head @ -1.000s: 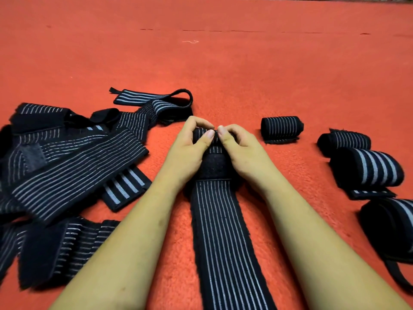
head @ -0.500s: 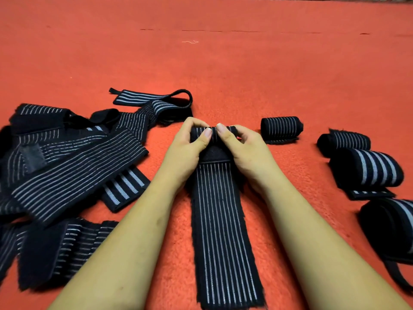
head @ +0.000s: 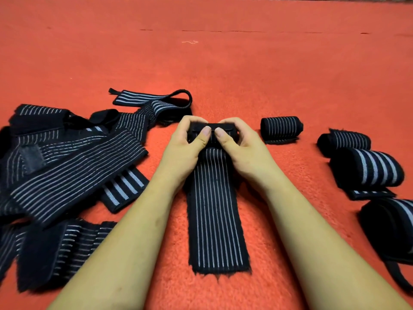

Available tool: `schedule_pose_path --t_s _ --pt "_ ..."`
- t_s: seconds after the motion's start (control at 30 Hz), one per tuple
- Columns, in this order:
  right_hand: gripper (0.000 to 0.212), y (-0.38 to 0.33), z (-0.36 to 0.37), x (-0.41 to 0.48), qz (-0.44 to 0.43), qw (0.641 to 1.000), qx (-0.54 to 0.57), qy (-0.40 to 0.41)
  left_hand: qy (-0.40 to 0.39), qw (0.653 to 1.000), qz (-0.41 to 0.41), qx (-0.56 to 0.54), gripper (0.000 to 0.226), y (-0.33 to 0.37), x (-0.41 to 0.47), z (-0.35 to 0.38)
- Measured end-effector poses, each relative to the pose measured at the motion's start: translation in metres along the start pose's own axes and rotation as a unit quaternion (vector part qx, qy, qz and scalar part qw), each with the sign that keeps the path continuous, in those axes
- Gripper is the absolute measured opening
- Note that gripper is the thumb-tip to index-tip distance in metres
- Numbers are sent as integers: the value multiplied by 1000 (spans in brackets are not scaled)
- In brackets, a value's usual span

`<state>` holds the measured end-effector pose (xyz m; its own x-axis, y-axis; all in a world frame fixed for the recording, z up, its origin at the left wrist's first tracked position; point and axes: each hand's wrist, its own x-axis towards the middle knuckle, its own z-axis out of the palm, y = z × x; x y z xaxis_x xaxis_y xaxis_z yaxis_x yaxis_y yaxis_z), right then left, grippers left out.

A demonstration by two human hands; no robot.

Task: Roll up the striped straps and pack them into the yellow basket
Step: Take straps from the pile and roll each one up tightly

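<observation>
Strap [head: 214, 209] is laid lengthwise on the red carpet [head: 245, 74] at centre frame, and its far end is wound into a small roll. The roll is gripped by the left grip [head: 185, 151] and the right grip [head: 243, 151], with the thumbs set side by side on top. Loose straps [head: 67, 166] are heaped at left. Rolled straps [head: 281, 128] are lined up at right.

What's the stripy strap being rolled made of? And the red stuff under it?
The strap looks like woven elastic fabric, matte black with thin pale stripes; its near end is frayed. The red surface looks like short-pile carpet or felt, probably: fuzzy fibres show beside the strap.
</observation>
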<state>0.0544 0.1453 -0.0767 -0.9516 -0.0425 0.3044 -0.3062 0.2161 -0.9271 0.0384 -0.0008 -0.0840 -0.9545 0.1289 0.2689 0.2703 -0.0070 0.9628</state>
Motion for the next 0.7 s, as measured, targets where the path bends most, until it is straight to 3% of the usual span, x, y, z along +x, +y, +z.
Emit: schedule_pose_path --t_s 0.1,0.2,0.27,0.43,0.57,0.7 --pt "19 1 -6 0 -17 999 25 18 6 998 -48 -29 30 1 -1 6" --pt "22 0 -5 0 -9 999 33 -13 4 992 -108 -58 46 3 0 9" --pt "22 -4 0 -3 23 998 48 -35 -2 993 -96 -68 52 2 1 7" --pt "41 -7 3 -4 111 993 -3 -35 -34 995 -49 -81 14 -3 0 4" --pt "31 -3 3 -2 54 998 -5 11 -28 997 -51 -51 13 -1 0 7" --pt "22 -1 3 -2 -10 1000 1 13 5 994 -99 -34 53 1 1 8"
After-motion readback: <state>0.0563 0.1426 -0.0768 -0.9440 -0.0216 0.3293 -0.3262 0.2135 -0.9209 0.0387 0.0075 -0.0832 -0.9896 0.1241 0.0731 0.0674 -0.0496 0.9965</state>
